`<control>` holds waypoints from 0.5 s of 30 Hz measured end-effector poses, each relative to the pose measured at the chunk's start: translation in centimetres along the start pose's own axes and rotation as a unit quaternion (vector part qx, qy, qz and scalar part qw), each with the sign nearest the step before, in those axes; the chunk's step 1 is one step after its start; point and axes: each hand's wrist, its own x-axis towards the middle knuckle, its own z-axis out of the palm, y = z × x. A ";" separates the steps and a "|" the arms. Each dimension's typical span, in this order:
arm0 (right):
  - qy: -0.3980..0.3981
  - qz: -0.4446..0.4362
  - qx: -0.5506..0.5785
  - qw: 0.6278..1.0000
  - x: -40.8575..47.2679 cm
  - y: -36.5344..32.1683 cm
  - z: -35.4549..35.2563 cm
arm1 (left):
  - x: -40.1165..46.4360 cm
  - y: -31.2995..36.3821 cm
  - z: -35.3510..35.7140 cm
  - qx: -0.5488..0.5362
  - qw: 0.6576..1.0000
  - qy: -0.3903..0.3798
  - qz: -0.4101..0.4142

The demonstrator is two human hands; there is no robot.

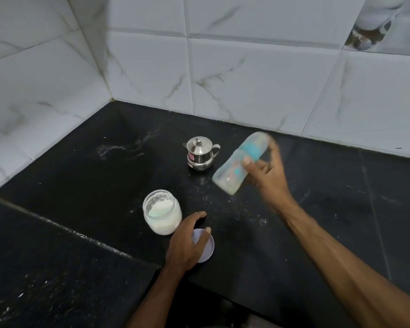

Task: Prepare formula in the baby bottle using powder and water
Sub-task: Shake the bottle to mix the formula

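Overhead, the right hand fingers clamp a blurred, tilted baby bottle above the bench, while the left hand fingers rest relaxed on a lid beside the open powder jar.

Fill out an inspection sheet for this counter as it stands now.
Surface: black stone counter, dusted with white specks.
Job's things: baby bottle, blurred, tilted in the air; open powder jar; its lid flat on the counter; steel pot with lid on.
Clutter: nothing seen.
Grippers: right hand grips the bottle; left hand rests on the lid, fingers relaxed.
Cables: nothing seen.
Surroundings: white marbled wall tiles meeting in a corner.
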 end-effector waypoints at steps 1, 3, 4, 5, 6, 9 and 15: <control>-0.052 0.017 -0.033 0.998 -0.6 0.3 0.3 | 0.0 0.0 0.0 0.003 1.000 0.002 -0.001; -0.142 0.042 -0.095 0.984 -1.6 0.8 0.6 | 0.0 0.0 0.0 0.009 1.000 0.004 -0.002; -0.141 0.035 -0.094 0.985 -1.5 0.9 0.6 | 0.0 0.0 0.0 0.008 1.000 0.003 -0.001; -0.104 0.021 -0.071 0.992 -1.1 0.6 0.7 | 0.0 0.0 0.0 0.005 1.000 0.001 0.001; -0.045 0.010 -0.035 0.998 -0.5 0.3 0.7 | 0.0 0.0 0.0 0.003 1.000 -0.001 0.003; 0.040 -0.006 0.030 0.999 0.4 -0.1 0.4 | 0.0 -0.1 0.0 0.002 1.000 -0.001 0.005; -0.130 0.056 -0.083 0.986 -1.5 0.9 0.6 | 0.1 -0.1 0.0 0.007 1.000 -0.001 -0.005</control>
